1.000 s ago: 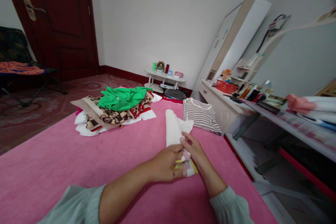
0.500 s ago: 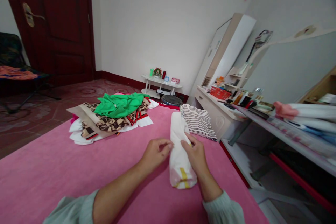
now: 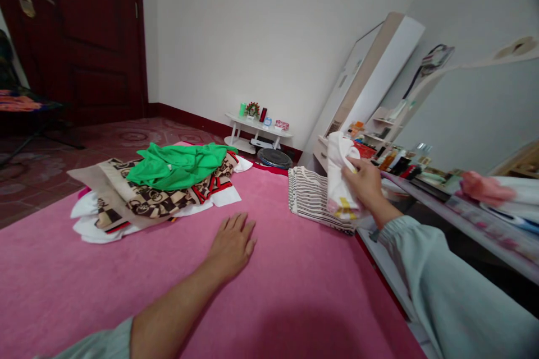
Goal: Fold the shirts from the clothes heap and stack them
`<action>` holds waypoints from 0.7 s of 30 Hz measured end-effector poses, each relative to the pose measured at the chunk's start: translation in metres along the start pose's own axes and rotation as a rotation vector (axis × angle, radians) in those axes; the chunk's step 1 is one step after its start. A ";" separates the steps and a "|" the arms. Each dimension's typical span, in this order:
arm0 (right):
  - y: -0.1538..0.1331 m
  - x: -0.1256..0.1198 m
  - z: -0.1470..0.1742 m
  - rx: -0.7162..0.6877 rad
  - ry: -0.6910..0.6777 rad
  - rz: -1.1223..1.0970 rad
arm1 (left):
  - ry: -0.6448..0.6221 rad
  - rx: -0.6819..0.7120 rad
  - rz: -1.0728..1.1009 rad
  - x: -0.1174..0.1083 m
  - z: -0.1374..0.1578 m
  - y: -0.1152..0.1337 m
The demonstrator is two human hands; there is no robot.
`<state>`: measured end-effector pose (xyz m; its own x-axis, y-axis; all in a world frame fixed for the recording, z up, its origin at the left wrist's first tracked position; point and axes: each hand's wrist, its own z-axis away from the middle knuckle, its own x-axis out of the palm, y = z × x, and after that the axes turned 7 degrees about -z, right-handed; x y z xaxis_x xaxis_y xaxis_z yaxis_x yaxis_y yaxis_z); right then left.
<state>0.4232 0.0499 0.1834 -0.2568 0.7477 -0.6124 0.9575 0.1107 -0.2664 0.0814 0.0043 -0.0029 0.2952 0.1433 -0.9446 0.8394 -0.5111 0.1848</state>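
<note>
And here the white garment (image 3: pixel 338 176) is held up, gripped near its right edge by the right hand (image 3: pixel 362 182), thumb and fingers closed firmly on the cloth. Most of it is left hanging to the left of and below that grip, its yellow-and-pink end lowest. One striped garment (image 3: pixel 306 193) is seen folded below and left of the grip, its right part covered from view by the white one; whether the two are touching cannot be told.

Well left of the grip, the left hand (image 3: pixel 231 245) is laid palm down on the pink cover (image 3: pixel 290 280), fingers slightly parted, nothing held.

Now the count: two hands, one white garment gripped, one striped. Farther left, beyond the left hand, one green garment (image 3: pixel 179 165) is heaped on one brown-and-black patterned cloth (image 3: pixel 147 202), with white cloth (image 3: pixel 227 196) poking out underneath; how many white pieces are stacked there cannot be told.

Containers next! Just behind the grip, one red basket (image 3: pixel 366 150) is partly hidden by the hand, and orange items (image 3: pixel 357 125) are glimpsed above it. Far beyond and left of the grip, on a small white table (image 3: pixel 236 118), one pink patterned box (image 3: pixel 282 124) is spotted, its contents unseen.
</note>
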 end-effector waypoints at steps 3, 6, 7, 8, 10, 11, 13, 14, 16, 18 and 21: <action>0.024 0.036 -0.013 0.057 -0.058 0.154 | -0.006 -0.006 0.005 -0.003 -0.001 -0.001; 0.043 0.077 0.006 0.162 -0.232 0.260 | -0.008 -0.018 0.009 -0.004 -0.002 -0.002; 0.048 0.089 0.016 0.198 -0.303 0.283 | -0.008 -0.022 0.011 -0.004 -0.002 -0.001; 0.052 0.100 0.028 0.226 -0.359 0.298 | -0.009 -0.023 0.012 -0.004 -0.002 -0.001; 0.058 0.117 0.047 0.256 -0.401 0.315 | -0.011 -0.024 0.013 -0.004 -0.002 0.000; 0.060 0.122 0.053 0.263 -0.389 0.320 | -0.014 -0.024 0.011 -0.004 -0.002 0.000; 0.064 0.125 0.057 0.282 -0.364 0.271 | -0.020 -0.026 0.005 -0.004 -0.002 0.001; 0.066 0.124 0.055 0.302 -0.354 0.204 | -0.021 -0.028 0.002 -0.004 -0.002 0.001; 0.074 0.117 0.048 0.347 -0.325 0.036 | -0.018 -0.028 -0.001 -0.003 -0.002 0.001; 0.084 0.106 0.043 0.401 -0.258 -0.078 | -0.012 -0.022 0.000 -0.002 -0.003 0.000; 0.104 0.090 0.046 0.568 -0.060 -0.208 | -0.005 -0.020 0.005 -0.001 -0.003 -0.001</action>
<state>0.4939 0.0986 0.0661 -0.4539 0.7077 -0.5414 0.6707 -0.1287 -0.7305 0.0817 0.0066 -0.0011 0.2966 0.1363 -0.9452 0.8468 -0.4951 0.1943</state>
